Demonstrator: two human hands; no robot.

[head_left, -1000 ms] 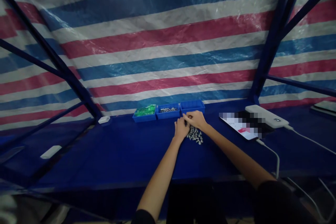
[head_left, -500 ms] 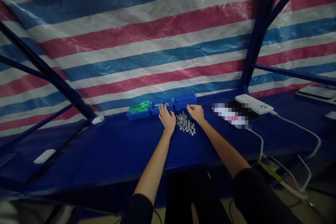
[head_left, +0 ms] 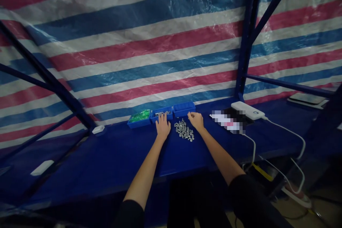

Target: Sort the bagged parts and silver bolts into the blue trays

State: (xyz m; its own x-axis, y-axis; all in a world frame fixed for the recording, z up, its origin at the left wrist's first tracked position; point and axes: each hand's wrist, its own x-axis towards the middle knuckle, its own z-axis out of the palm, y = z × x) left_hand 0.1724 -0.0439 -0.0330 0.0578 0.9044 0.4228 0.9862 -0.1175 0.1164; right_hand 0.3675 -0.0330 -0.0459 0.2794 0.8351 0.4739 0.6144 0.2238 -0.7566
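Observation:
My left hand (head_left: 162, 128) has its fingers spread at the front of the middle blue bin (head_left: 153, 118), fingertips reaching over its front edge. Small silvery metal parts (head_left: 161, 113) lie in that bin. Curled together, the fingers of my right hand (head_left: 197, 120) are just in front of the right blue bin (head_left: 184, 107); what they hold, if anything, is too small to make out. Between both hands a loose pile of screws or bolts (head_left: 184, 130) lies on the blue tabletop (head_left: 114, 153).
A third blue bin (head_left: 139, 123) at the left holds green plastic packets (head_left: 140, 115). To the right lie a phone (head_left: 227, 121), its screen pixelated, and a white power bank (head_left: 247, 110) with a cable (head_left: 290, 124). Striped sheeting (head_left: 149, 50) and blue frame posts (head_left: 244, 39) stand behind.
The whole view has shifted with my head. My left hand has drawn slightly left, away from the pile. My right hand stays curled by the right bin.

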